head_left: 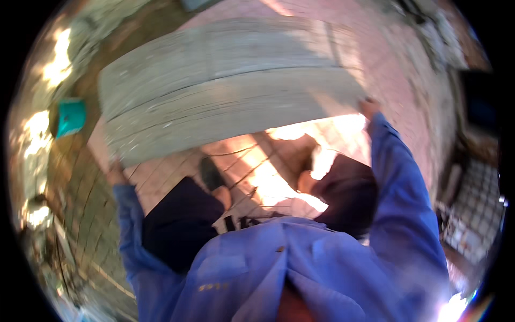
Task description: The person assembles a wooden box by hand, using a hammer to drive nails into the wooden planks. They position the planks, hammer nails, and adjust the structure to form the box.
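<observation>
A wide grey panel of weathered wooden planks (225,102) spans the space in front of my legs, with a dark seam running along its length. At its near left corner, my left hand (116,173) is closed on the edge; blur softens the fingers. My right hand (369,107) grips the right end near the other front corner. The panel slants, its right end farther from me than its left. Its underside is hidden, so I cannot tell whether anything supports it.
Under me is brick paving (236,153) with bright sun patches. A teal bucket (71,117) stands to the left. A white lattice crate (475,206) is at the right, below a dark box-like shape (480,102). Rubble and loose sticks line the lower left.
</observation>
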Motion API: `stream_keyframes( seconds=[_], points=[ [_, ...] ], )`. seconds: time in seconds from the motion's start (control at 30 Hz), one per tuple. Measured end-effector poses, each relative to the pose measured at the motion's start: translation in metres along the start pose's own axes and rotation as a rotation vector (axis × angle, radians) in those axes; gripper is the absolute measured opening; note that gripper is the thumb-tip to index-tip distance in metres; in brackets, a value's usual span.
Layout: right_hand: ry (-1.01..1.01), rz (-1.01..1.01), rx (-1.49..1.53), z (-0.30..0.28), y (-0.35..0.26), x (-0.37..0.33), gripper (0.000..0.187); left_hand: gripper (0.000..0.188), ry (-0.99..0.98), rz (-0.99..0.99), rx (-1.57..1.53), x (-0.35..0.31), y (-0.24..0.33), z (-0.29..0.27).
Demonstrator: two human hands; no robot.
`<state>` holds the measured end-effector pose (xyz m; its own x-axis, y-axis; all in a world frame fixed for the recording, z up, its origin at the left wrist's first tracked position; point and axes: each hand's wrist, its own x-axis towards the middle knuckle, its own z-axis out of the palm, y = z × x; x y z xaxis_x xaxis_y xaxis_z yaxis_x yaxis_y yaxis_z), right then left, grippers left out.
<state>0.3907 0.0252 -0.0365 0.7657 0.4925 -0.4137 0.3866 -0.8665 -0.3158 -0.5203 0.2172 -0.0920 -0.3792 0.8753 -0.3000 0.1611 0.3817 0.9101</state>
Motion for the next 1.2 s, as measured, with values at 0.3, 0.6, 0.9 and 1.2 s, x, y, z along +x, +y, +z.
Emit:
stream_keyframes(
  seconds=[0.3,0.6,0.9,1.2],
  points=[
    [0.091,0.000,0.192,-0.024,-0.013,-0.047,0.077,0.051,-0.092,0.112,-0.216,-0.010,0.028,0.030],
    [-0.080,-0.022,0.575,-0.014,0.075,-0.002,0.047,0.064,-0.030,-0.153,0.038,-0.015,0.046,0.046],
    [-0.003,-0.087,0.293,-0.020,0.053,-0.020,0.045,0.052,-0.095,-0.200,0.027,0.016,0.034,0.026],
    [0.045,-0.042,0.362,-0.008,0.063,-0.006,0.045,0.048,-0.055,-0.107,-0.127,0.002,0.033,0.036]
  ],
)
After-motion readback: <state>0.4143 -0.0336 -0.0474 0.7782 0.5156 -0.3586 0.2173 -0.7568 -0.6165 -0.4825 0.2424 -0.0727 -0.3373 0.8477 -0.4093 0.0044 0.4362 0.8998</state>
